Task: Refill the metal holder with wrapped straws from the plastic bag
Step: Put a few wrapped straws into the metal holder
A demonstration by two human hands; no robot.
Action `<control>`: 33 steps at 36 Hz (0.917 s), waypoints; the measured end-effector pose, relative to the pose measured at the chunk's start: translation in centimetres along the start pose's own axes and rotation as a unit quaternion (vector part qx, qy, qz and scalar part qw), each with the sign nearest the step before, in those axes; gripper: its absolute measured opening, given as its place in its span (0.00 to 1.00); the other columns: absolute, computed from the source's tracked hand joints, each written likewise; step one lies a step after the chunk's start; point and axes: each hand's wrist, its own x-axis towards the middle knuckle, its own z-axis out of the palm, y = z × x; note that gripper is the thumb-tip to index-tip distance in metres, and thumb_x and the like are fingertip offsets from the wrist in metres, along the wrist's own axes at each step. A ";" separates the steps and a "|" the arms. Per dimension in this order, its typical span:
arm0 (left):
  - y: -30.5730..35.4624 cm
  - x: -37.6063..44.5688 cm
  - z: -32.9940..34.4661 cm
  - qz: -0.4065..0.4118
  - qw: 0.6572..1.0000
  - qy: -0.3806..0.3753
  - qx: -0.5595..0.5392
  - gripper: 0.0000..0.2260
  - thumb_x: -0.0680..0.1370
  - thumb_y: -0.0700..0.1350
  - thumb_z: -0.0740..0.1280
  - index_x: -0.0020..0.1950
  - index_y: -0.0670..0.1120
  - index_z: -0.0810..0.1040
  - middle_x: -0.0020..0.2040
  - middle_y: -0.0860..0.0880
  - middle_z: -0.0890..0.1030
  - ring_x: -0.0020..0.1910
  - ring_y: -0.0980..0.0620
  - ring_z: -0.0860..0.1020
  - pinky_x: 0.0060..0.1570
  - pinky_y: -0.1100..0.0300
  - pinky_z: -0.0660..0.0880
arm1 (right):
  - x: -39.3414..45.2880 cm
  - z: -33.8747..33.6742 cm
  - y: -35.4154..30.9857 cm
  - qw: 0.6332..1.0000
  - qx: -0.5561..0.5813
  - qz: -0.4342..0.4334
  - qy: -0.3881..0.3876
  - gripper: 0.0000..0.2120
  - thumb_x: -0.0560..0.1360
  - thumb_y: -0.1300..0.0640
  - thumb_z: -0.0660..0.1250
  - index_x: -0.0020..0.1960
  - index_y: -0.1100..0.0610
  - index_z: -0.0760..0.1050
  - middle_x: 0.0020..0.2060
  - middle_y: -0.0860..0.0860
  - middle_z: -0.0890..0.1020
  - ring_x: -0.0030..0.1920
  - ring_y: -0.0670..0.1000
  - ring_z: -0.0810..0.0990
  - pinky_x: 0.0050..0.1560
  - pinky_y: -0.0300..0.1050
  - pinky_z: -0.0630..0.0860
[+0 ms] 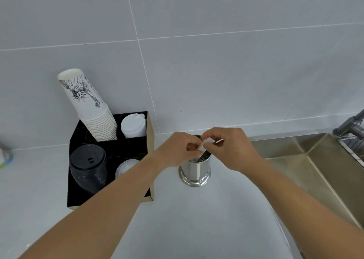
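A shiny round metal holder (195, 172) stands upright on the white counter, close to the tiled wall. Both of my hands hover right over its mouth. My left hand (177, 150) and my right hand (230, 150) pinch the white paper tops of wrapped straws (204, 146) that reach down into the holder. How many straws are inside is hidden by my fingers. No plastic bag is in view.
A black organiser box (110, 156) at the left holds a tall stack of printed paper cups (88, 105), white lids (133, 126) and black lids (88, 166). A steel sink (315, 160) with a faucet (350, 126) lies at the right.
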 end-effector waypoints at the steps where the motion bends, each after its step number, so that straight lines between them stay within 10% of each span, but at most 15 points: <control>1: -0.2 0.0 0.2 0.002 1.000 -0.002 0.010 0.05 0.72 0.46 0.71 0.46 0.52 0.84 0.37 0.52 0.83 0.38 0.50 0.81 0.44 0.51 0.79 | -0.1 0.3 0.3 1.000 0.007 0.006 -0.005 0.09 0.72 0.62 0.69 0.42 0.49 0.83 0.35 0.44 0.84 0.34 0.50 0.79 0.34 0.38 0.74; 13: -1.4 0.3 0.4 -0.007 0.990 -0.075 0.120 0.08 0.74 0.51 0.70 0.50 0.51 0.84 0.44 0.52 0.84 0.44 0.53 0.81 0.48 0.52 0.79 | -0.8 2.9 2.8 0.996 -0.047 0.017 -0.075 0.10 0.74 0.61 0.67 0.49 0.49 0.85 0.40 0.48 0.85 0.41 0.53 0.82 0.44 0.49 0.79; 24: -0.7 -0.5 -0.4 0.004 0.988 -0.097 0.120 0.08 0.75 0.44 0.70 0.53 0.48 0.84 0.48 0.52 0.85 0.46 0.59 0.82 0.51 0.65 0.77 | -1.6 2.6 3.1 0.990 0.043 0.078 -0.105 0.10 0.76 0.60 0.69 0.54 0.52 0.84 0.45 0.40 0.84 0.44 0.31 0.80 0.45 0.23 0.71; 33: 0.1 -3.1 -1.9 -0.004 0.998 -0.023 0.063 0.09 0.75 0.41 0.71 0.54 0.44 0.83 0.49 0.51 0.84 0.47 0.59 0.82 0.53 0.67 0.76 | -2.3 0.9 2.8 0.957 0.219 0.185 -0.036 0.08 0.75 0.62 0.68 0.49 0.54 0.84 0.44 0.53 0.87 0.47 0.50 0.85 0.56 0.47 0.80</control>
